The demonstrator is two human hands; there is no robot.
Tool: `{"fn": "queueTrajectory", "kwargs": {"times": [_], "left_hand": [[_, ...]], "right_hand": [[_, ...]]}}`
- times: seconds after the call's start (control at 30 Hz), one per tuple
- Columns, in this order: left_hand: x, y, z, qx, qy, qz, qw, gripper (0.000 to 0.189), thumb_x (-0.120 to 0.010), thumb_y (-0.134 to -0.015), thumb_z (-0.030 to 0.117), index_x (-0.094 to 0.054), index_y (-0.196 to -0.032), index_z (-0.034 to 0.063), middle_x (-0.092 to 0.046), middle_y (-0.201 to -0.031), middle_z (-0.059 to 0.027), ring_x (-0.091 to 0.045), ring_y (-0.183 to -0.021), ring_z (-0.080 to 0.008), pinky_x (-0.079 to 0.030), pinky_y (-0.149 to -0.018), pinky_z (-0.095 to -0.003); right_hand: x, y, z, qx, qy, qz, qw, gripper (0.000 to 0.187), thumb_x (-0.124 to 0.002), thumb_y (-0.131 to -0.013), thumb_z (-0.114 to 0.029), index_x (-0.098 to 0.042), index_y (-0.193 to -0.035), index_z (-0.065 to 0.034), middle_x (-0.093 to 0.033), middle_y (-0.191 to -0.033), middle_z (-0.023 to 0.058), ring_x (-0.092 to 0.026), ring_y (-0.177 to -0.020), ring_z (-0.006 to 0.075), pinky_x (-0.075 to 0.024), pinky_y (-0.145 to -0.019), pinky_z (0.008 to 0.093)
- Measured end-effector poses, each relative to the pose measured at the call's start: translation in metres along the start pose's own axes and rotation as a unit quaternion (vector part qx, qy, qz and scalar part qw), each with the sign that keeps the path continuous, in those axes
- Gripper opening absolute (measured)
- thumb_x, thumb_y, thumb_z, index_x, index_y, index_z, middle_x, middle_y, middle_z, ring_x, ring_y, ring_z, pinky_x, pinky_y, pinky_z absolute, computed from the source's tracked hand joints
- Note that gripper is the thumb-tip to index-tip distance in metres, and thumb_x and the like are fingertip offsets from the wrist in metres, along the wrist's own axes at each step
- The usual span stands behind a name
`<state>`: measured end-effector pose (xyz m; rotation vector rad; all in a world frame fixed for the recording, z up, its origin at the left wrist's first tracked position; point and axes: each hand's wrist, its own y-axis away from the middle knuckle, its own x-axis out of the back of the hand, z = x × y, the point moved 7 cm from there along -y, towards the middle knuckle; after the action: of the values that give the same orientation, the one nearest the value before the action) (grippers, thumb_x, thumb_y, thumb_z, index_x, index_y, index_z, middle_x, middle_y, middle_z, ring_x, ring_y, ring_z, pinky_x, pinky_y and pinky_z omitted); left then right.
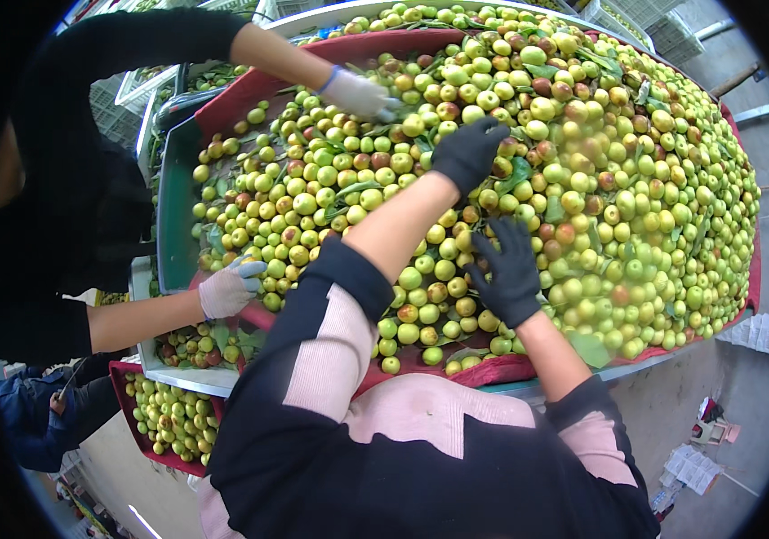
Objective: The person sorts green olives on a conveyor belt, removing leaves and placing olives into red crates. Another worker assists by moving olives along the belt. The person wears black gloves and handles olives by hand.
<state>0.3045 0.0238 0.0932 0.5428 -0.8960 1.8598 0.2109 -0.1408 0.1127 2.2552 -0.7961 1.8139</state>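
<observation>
A broad heap of yellow-green jujubes point(654, 202), some with red-brown patches, covers the sorting table before me. My left hand point(468, 156), in a black glove, reaches across the heap with its fingers bent down among the fruit. Whatever may be between those fingertips is hidden. Nearer to my body, my right hand point(509, 273) wears a matching glove and rests on the jujubes, its fingers apart and nothing seen in its grasp. A green leaf point(514, 174) lies between my hands.
A co-worker's white-gloved hands point(357, 93) reach in from the left. Red cloth point(499, 370) lines the table, whose metal edge point(189, 382) runs along my side. A red-lined bin point(129, 404) of jujubes stands lower left. Plastic crates point(674, 40) are stacked at the far right.
</observation>
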Motion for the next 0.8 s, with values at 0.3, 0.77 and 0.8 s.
{"fn": "queueTrajectory", "kwargs": {"times": [0.3,0.77,0.8], "left_hand": [[-0.031,-0.071,-0.038,0.052,-0.159,-0.232,0.958,0.035,-0.05,-0.09,0.022,-0.058,-0.123,0.0159,-0.053,-0.131,-0.0153,-0.056,-0.118,-0.0343,-0.046,-0.096,-0.0482],[-0.012,0.066,0.014,0.058,-0.137,-0.257,0.955,0.034,-0.055,-0.083,0.012,-0.058,-0.117,0.0177,-0.055,-0.121,-0.0222,-0.066,-0.095,-0.0346,-0.053,-0.077,-0.0451],[-0.007,0.063,0.009,0.068,-0.114,-0.283,0.95,0.034,-0.057,-0.082,0.01,-0.06,-0.115,0.0175,-0.059,-0.114,-0.019,-0.067,-0.092,-0.0329,-0.053,-0.076,-0.0431]], "right_hand": [[0.033,-0.025,0.064,-0.035,0.08,0.124,0.988,0.038,-0.07,-0.079,-0.017,-0.061,-0.116,-0.0133,-0.055,-0.119,0.0125,-0.052,-0.113,0.033,-0.044,-0.095,0.042],[-0.048,-0.006,0.038,-0.133,0.177,-0.009,0.975,0.054,-0.055,-0.085,-0.049,-0.051,-0.131,-0.0209,-0.028,-0.147,0.022,-0.029,-0.135,0.0392,-0.0214,-0.108,0.0554],[-0.052,0.003,0.037,-0.167,0.14,-0.059,0.974,0.057,-0.052,-0.086,-0.051,-0.05,-0.135,-0.0219,-0.026,-0.148,0.0244,-0.028,-0.136,0.0403,-0.0196,-0.109,0.0558]]}}
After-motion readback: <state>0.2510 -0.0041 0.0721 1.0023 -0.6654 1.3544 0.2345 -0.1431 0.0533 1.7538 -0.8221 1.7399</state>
